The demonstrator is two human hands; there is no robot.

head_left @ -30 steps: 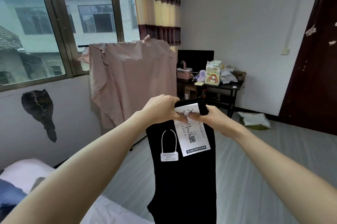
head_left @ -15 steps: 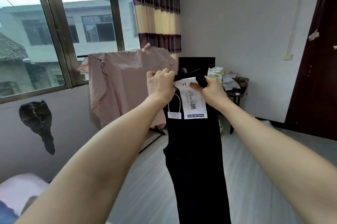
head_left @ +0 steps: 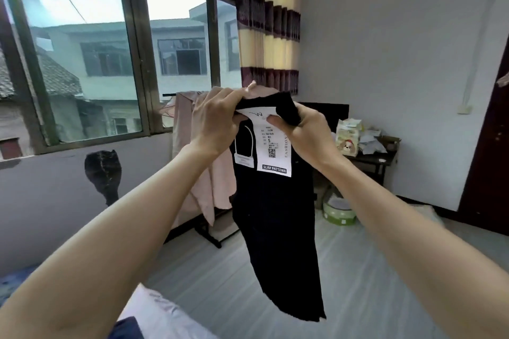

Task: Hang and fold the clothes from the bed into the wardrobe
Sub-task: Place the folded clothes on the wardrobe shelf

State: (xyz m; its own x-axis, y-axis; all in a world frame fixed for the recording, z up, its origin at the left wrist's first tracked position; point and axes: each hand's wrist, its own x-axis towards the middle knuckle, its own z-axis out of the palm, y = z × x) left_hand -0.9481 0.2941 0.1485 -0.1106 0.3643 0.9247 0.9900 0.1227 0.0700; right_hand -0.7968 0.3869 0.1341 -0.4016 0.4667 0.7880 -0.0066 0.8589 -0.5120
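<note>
A pair of black trousers [head_left: 278,228] hangs in the air in front of me, held at the waistband. A white paper tag [head_left: 272,151] reading SLIM PATTERN and a small white loop tag [head_left: 243,159] dangle from its top. My left hand [head_left: 214,121] grips the waistband's left end. My right hand [head_left: 305,129] grips the right end, its thumb on the tag's upper edge. The trouser legs hang free above the floor. The wardrobe is not in view.
A pink garment [head_left: 203,173] drapes over a black rack [head_left: 209,234] by the window. At bottom left lies the bed's white edge [head_left: 157,314]. A dark table [head_left: 377,159] with boxes stands at the back right, a green basin [head_left: 338,212] beneath, a dark door [head_left: 490,145] far right.
Both hands have lifted the trousers higher, from chest level to in front of the rack's top. My head has tilted up, so the bed shows less.
</note>
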